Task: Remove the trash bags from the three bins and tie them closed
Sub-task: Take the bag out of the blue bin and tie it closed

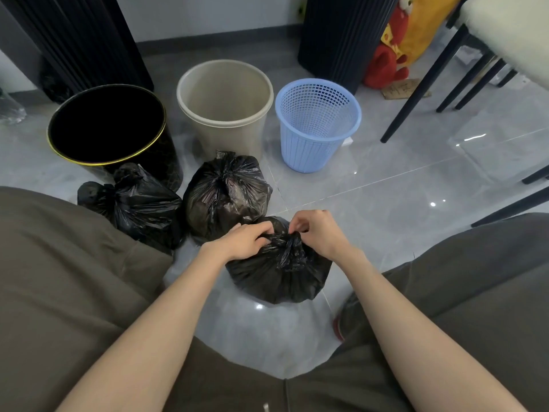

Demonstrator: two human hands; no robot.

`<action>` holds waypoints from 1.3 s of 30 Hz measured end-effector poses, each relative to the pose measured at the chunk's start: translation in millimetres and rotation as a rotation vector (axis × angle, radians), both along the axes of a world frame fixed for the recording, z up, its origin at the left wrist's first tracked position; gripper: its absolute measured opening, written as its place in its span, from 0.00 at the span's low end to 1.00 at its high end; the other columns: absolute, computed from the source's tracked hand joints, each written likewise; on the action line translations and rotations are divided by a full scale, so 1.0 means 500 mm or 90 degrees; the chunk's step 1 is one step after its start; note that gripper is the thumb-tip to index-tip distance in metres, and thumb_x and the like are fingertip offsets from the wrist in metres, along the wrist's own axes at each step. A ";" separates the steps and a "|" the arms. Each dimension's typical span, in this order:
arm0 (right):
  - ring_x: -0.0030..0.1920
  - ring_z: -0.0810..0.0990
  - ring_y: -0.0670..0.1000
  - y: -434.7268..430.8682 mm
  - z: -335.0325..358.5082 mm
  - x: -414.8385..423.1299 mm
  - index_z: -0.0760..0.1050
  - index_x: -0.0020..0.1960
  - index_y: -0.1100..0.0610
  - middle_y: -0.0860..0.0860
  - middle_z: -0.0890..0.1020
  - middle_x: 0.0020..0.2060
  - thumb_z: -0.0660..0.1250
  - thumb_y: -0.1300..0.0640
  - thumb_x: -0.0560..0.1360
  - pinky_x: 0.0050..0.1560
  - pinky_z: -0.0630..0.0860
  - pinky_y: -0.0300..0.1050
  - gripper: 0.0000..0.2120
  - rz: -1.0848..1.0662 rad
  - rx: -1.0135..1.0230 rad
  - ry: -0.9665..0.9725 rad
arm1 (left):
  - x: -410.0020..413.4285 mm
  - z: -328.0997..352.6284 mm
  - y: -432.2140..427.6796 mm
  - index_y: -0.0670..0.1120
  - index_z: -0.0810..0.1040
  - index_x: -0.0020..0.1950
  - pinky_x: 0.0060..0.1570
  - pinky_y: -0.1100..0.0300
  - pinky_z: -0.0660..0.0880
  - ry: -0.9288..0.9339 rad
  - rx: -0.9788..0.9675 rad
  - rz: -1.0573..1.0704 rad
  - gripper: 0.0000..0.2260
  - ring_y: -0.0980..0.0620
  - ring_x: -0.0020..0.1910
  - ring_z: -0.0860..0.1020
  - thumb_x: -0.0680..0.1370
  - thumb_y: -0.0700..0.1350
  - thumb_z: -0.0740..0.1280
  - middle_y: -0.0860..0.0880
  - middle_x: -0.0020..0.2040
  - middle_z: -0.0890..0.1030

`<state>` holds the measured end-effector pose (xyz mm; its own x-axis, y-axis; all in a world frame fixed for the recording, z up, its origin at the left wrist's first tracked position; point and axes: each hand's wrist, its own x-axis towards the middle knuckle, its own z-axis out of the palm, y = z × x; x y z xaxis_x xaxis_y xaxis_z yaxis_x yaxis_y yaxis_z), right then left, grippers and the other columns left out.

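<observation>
near bag (279, 278) on floor between knees | left hand (242, 242) and right hand (319, 233) curl fingers, pinching its gathered neck | 2 tied bags (225, 191) beside 3 bins (225, 99)

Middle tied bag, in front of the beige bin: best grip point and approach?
Pinch the gathered neck atop the middle bag, coming from above. The plastic bunches there into a narrow upright tuft, while the body below looks wide and slack.

Both hands (279, 236) pinch the nearest black bag's (279, 278) gathered neck
</observation>
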<state>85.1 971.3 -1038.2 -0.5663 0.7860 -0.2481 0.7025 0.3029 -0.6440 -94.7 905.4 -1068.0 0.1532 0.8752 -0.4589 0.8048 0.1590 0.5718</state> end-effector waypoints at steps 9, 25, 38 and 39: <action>0.47 0.81 0.50 -0.041 -0.050 0.003 0.83 0.47 0.58 0.52 0.85 0.44 0.61 0.75 0.65 0.54 0.75 0.37 0.19 -0.122 0.156 0.137 | 0.010 0.030 -0.012 0.52 0.70 0.43 0.51 0.60 0.68 -0.236 -0.042 0.125 0.07 0.55 0.44 0.72 0.80 0.43 0.61 0.53 0.42 0.76; 0.51 0.78 0.51 -0.032 -0.027 -0.032 0.77 0.51 0.56 0.55 0.80 0.51 0.53 0.79 0.71 0.59 0.76 0.47 0.23 -0.310 -0.232 0.329 | 0.014 0.065 -0.011 0.49 0.80 0.43 0.52 0.62 0.73 -0.361 -0.066 0.299 0.14 0.57 0.43 0.78 0.78 0.56 0.62 0.53 0.43 0.82; 0.32 0.80 0.38 -0.030 -0.016 -0.036 0.81 0.47 0.65 0.48 0.82 0.35 0.71 0.71 0.69 0.38 0.78 0.31 0.08 -0.317 -0.281 0.400 | 0.018 0.050 -0.013 0.44 0.84 0.49 0.41 0.75 0.73 -0.364 0.117 0.442 0.07 0.68 0.34 0.78 0.73 0.43 0.72 0.53 0.40 0.83; 0.32 0.80 0.37 -0.030 -0.016 -0.036 0.81 0.48 0.66 0.48 0.82 0.35 0.71 0.71 0.69 0.37 0.78 0.30 0.08 -0.319 -0.283 0.403 | 0.017 0.049 -0.013 0.44 0.84 0.50 0.43 0.75 0.73 -0.356 0.120 0.431 0.08 0.68 0.36 0.78 0.73 0.43 0.72 0.53 0.42 0.84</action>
